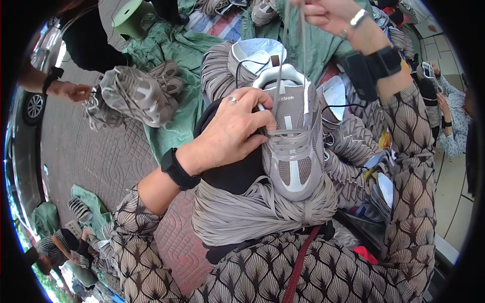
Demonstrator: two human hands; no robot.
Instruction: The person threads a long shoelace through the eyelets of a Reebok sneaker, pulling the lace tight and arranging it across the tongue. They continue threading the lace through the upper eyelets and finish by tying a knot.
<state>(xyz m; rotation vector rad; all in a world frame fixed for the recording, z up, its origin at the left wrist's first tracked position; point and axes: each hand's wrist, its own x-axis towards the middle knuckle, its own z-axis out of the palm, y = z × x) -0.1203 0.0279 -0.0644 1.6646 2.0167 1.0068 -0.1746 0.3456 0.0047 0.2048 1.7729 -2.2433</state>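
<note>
Up close, a person laces a grey sneaker (293, 136) on their lap.

Their left hand (237, 126) is closed over the shoe's tongue side, fingers pressed at the eyelets; the right hand (331, 15) is raised, pinching the grey lace ends (290, 45) taut above. A thick bundle of grey laces (252, 212) lies beneath the shoe, and another person's hand (73, 91) holds more sneakers (134, 93) nearby.

Right hand (331, 15) fingertips cut off (top edge).
</note>
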